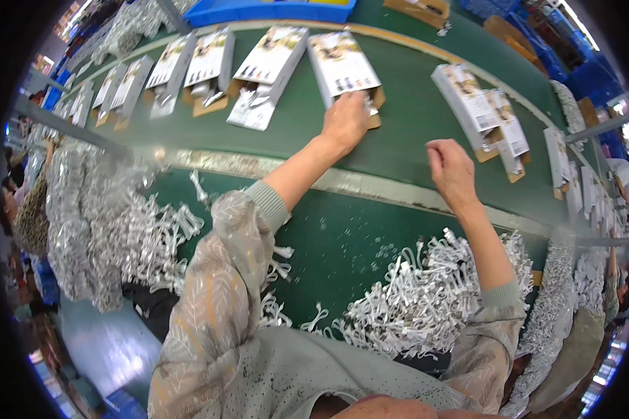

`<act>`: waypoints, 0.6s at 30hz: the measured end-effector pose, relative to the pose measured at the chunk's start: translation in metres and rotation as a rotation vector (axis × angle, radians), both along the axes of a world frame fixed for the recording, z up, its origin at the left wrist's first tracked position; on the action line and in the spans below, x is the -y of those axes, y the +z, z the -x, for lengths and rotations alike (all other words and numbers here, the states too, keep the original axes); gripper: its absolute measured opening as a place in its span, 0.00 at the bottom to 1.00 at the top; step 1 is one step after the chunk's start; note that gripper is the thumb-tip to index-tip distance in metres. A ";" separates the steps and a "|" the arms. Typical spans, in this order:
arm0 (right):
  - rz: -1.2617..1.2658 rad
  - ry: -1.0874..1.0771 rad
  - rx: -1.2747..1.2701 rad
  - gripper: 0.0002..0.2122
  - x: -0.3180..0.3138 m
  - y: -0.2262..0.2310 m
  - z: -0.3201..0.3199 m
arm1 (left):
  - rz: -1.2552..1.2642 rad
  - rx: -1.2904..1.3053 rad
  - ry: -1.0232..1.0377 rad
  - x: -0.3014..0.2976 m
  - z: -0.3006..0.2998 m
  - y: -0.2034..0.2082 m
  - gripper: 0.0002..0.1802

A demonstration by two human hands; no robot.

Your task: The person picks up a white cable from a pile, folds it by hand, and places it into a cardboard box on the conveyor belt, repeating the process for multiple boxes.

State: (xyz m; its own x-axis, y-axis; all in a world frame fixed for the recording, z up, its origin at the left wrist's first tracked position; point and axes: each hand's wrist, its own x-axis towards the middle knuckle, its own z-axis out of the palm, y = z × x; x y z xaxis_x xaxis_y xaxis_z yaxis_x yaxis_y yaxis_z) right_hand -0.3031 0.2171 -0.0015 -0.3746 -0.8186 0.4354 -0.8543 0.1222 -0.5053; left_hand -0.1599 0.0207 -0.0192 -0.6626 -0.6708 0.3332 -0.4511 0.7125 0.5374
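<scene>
My left hand (347, 124) is at the near, open end of a white printed box (341, 64) lying on the green conveyor belt. Its fingers are closed and partly hidden at the opening, where a silvery wrapped item shows beside them; what they grip I cannot make out. Over the near part of the belt, my right hand (452, 171) is held with curled fingers, and nothing shows in it. Beyond it to the right lie two more open boxes (461, 98), side by side. Below my right forearm is a big heap of white cables (426, 300).
A row of similar open boxes (269, 59) runs along the belt to the left. Bagged silvery packets (84, 216) and more white cables (154, 237) are piled at the left. A metal rail (223, 164) separates belt and worktop. A blue tray (272, 10) stands at the back.
</scene>
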 end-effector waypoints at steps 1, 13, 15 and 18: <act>-0.065 0.104 0.099 0.04 0.005 0.001 -0.024 | 0.014 -0.028 -0.056 -0.005 -0.009 0.007 0.13; -0.210 0.715 0.158 0.06 0.035 -0.017 -0.200 | -0.058 0.519 -0.134 -0.048 -0.223 0.079 0.12; -0.249 0.653 0.242 0.08 0.028 -0.013 -0.190 | 0.132 0.555 -0.028 -0.043 -0.239 0.073 0.15; -0.559 0.403 0.658 0.10 0.025 0.008 -0.166 | -0.040 0.768 0.149 -0.029 -0.249 0.072 0.18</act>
State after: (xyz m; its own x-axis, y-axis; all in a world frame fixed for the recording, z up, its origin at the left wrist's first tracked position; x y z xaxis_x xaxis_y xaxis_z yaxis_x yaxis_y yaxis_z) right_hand -0.1367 0.1921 0.0063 -0.0494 -0.9655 -0.2558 -0.4497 0.2501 -0.8575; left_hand 0.0893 0.0498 0.0524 -0.5995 -0.7727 -0.2088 -0.7964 0.6017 0.0599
